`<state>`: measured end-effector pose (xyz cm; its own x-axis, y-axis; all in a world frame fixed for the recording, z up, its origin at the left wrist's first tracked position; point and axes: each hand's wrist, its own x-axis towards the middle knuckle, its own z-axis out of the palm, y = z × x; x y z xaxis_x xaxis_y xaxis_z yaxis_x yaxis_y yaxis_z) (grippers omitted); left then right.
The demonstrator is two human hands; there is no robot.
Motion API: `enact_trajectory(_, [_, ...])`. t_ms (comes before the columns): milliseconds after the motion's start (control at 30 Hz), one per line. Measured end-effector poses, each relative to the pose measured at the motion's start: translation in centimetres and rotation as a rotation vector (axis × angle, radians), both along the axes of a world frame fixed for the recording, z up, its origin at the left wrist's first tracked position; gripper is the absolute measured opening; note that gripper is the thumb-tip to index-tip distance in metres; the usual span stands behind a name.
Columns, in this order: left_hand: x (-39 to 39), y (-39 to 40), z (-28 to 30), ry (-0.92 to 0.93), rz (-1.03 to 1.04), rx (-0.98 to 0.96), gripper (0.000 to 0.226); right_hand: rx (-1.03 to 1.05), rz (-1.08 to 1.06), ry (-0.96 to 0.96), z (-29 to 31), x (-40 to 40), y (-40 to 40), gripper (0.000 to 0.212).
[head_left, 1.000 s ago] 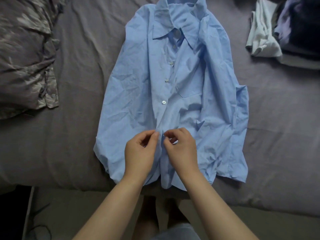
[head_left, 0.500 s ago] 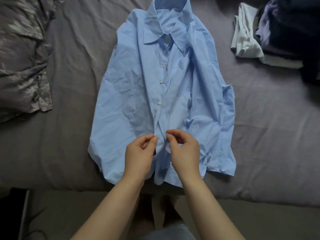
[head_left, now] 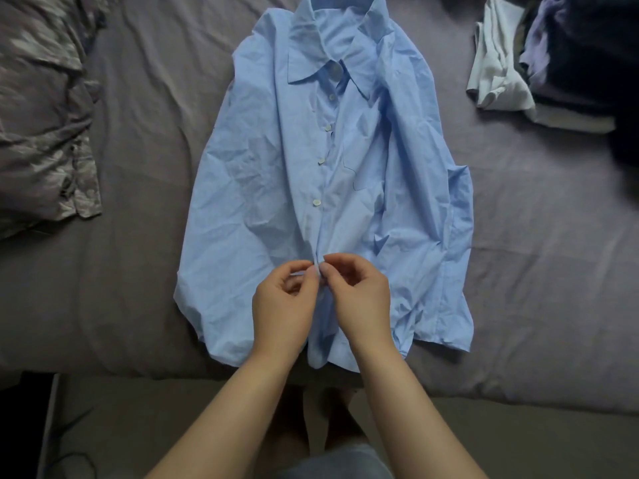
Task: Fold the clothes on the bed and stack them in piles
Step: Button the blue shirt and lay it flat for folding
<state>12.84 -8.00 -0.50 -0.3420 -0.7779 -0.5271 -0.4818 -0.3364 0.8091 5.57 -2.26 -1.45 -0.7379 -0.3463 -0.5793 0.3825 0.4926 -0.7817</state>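
**Both hands pinching shirt placket near hem**

Light blue shirt [head_left: 269, 188] is lying face up on the bed [head_left: 145, 257], collar pointing away from the person, hem at the near edge w/ its lowest bit hanging slightly over. Fabric is looking creased; right-side sleeve is lying folded along the body. Upper buttons [head_left: 317, 202] are showing in a line down the front.

Left hand [head_left: 281, 305] and right hand [head_left: 359, 299] are meeting at the placket, below the lowest visible button. Each is curling thumb + forefinger into a pinch on the front edge of the shirt, fingertips [head_left: 325, 269] almost touching one another. Other fingers are sitting loosely curled. Can't tell whether a button is between the fingertips — too small.

Crumpled grey patterned bedding [head_left: 41, 133] is lying at the far left, well apart from the shirt. At the top right a white garment [head_left: 498, 74] is sitting beside a dark pile of clothes [head_left: 587, 57], also well apart from the shirt. Floor [head_left: 518, 451] is showing below the bed edge.
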Motion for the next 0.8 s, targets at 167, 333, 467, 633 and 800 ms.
enact_trajectory(167, [-0.2,-0.8,-0.4,-0.019,0.026,0.0,0.01,-0.064,-0.026,-0.202,0.5,-0.8,-0.3,0.006])
enact_trajectory(333, [-0.1,-0.6,0.0,-0.02,0.004,-0.067,0.013,-0.117,-0.112,-0.34,0.8,-0.8,-0.7,0.006])
enact_trajectory(467, [0.1,-0.4,-0.1,-0.007,0.052,-0.031,0.011,-0.098,-0.129,-0.316,0.8,-0.8,-0.8,0.006])
enact_trajectory(633, [0.4,-0.6,0.2,0.006,0.033,-0.029,0.015,-0.111,-0.104,-0.325,1.1,-0.7,-0.9,0.006])
enact_trajectory(800, [0.9,-0.5,0.2,0.003,-0.028,-0.055,0.023,-0.087,-0.096,-0.3,1.1,-0.4,-0.9,0.006])
